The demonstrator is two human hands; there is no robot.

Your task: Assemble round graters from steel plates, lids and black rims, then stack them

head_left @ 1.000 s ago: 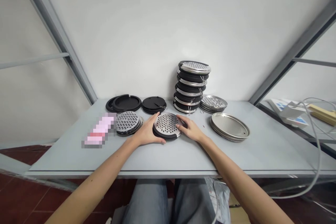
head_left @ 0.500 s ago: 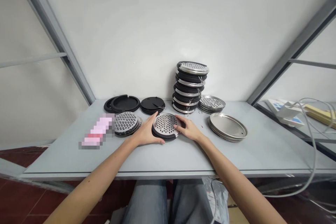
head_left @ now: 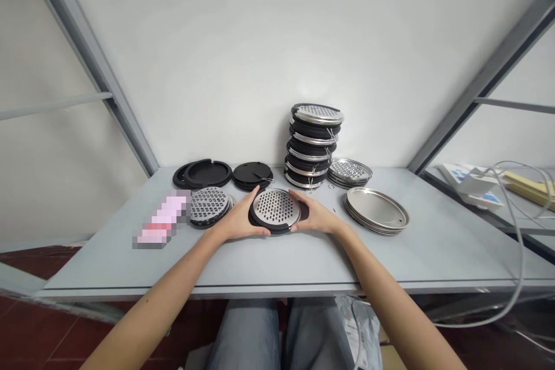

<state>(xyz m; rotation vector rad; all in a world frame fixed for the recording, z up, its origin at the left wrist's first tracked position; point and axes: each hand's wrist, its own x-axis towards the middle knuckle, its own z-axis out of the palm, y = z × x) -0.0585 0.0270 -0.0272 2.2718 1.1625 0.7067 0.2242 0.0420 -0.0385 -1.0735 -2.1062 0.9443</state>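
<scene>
Silver and perforated with dark slots, the partly black-edged disc sits gripped between both hands.

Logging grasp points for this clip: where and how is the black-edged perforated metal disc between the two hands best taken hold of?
The black-edged perforated metal disc is probably best gripped by its rim, from left and right together: it lies flat, and its round outline suits a curved hold. The left hand and right hand cup those sides.
</scene>
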